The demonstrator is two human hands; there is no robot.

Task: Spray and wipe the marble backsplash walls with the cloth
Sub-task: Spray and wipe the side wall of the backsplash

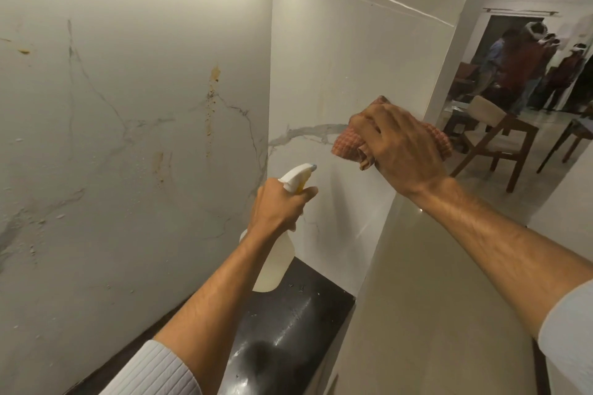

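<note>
Holding the spray bottle (275,261) by its neck, the left hand (278,207) has its fingers curled round the white trigger head (296,177). That bottle is translucent and looks to hold a pale yellowish liquid; how full it is cannot be told. Its long axis runs roughly upright, tilted slightly, with the nozzle aimed up and right toward the corner where the 2 marble backsplash walls (134,99) meet. It hangs just above the black countertop (298,314), which carries scattered droplets or specks.

An orange waffle-weave cloth (348,144) is bunched in the right hand (402,144), whose fingers grip it and press it against the right-hand wall panel, close to that panel's outer vertical edge. Brownish streaks mark the left-hand wall. Past the edge, wooden chairs (494,135) stand in an open room with several people (526,67) at the far doorway.
</note>
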